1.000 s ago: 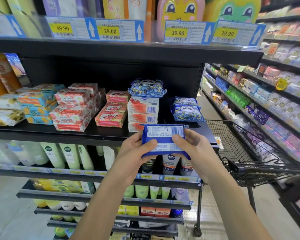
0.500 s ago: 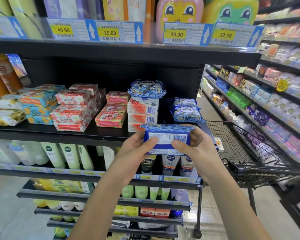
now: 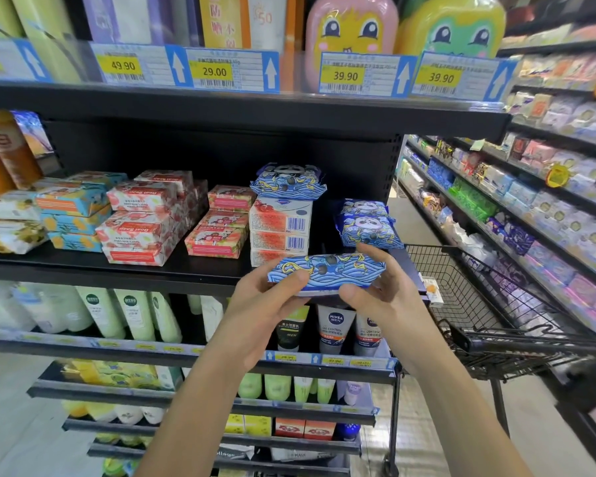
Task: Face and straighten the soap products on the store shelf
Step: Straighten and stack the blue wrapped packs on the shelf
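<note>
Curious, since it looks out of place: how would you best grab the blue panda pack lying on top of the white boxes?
Take its right end, coming from the front right. The blue panda pack lies flat, and that end juts past the white boxes over an open gap, so it could probably be pinched top and bottom there.

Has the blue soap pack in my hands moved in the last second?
Yes. The blue soap pack tipped barcode-face down, its wave-patterned side now showing, yet stays level with the bottom white box.
</note>
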Demonstrator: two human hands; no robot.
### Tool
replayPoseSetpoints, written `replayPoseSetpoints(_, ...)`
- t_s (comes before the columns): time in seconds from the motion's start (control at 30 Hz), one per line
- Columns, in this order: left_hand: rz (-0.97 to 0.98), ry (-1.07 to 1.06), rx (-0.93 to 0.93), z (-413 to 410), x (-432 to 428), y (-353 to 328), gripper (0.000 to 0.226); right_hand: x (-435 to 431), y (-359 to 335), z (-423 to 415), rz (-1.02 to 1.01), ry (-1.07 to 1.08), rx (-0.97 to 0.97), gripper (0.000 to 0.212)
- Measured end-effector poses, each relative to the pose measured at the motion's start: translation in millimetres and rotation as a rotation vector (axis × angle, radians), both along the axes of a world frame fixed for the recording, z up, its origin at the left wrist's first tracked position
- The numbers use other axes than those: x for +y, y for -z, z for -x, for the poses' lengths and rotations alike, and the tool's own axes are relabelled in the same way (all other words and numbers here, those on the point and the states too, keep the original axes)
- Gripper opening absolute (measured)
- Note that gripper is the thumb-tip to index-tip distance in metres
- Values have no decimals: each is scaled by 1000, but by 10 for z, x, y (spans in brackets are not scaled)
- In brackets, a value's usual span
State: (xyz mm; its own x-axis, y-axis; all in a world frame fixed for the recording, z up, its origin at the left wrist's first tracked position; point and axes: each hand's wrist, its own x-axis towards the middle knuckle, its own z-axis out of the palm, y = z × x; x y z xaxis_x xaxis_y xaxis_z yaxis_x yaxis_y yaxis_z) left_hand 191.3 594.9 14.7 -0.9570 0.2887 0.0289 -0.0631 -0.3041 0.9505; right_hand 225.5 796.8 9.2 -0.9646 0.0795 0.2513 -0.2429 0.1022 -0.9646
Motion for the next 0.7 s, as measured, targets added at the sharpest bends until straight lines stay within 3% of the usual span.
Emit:
replayPoseSetpoints(0.2, 31, -12, 30, -7, -12, 23, 55, -88, 17, 34, 249, -26, -172, 102)
replayPoseSetpoints(0.33, 41, -22, 88, -51, -4, 5, 62, -123, 24, 52, 334, -37, -129, 92)
replayPoseSetpoints(0.5, 3, 24, 82, -56, -30, 3, 82, -110, 65, 40, 287, 37, -69, 90)
replayPoseSetpoints(0.7, -74, 104, -17, -74, -67, -4, 58, -84, 61, -7, 135, 59, 71, 90)
